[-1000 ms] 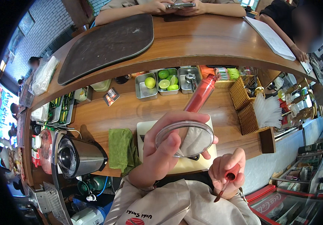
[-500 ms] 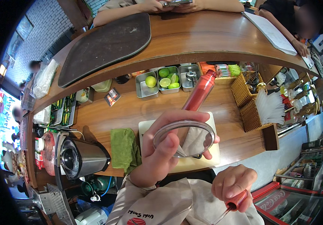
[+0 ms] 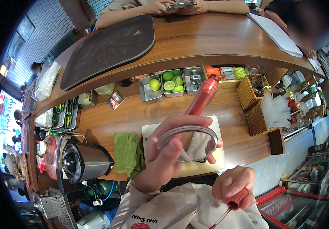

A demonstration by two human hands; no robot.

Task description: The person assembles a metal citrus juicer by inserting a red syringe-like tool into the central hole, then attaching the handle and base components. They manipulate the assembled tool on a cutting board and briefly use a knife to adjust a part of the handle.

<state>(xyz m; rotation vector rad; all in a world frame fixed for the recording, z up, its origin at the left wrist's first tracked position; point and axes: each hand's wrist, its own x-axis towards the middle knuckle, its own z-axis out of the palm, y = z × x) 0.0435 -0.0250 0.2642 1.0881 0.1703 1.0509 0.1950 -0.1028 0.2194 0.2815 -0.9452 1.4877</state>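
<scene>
My left hand (image 3: pixel 160 164) is closed around a slim red lip gloss tube (image 3: pixel 204 96), which leans up and to the right with its open neck at the top. The same hand holds a round, clear-rimmed piece (image 3: pixel 195 143) that looks like a small mirror; pale cloth and skin tones show in it. Lower right, my right hand (image 3: pixel 234 183) grips the red lip gloss cap (image 3: pixel 237 199), its thin applicator wand (image 3: pixel 220 218) pointing down and left over my beige apron (image 3: pixel 172 206). Behind the left hand lies a cream cutting board (image 3: pixel 218 164), partly hidden.
A green cloth (image 3: pixel 127 152) and a steel juicer-like machine (image 3: pixel 90 158) stand left. Metal tins (image 3: pixel 150 91) with limes (image 3: pixel 168 85) line the back, wicker baskets (image 3: pixel 257 119) the right. On the raised counter lie a dark tray (image 3: pixel 109 49) and papers (image 3: pixel 275 34); people lean there.
My right hand has shifted slightly left, with the cap opening turned more into view. My left hand is nearly still. The person at far right leans further over the counter.
</scene>
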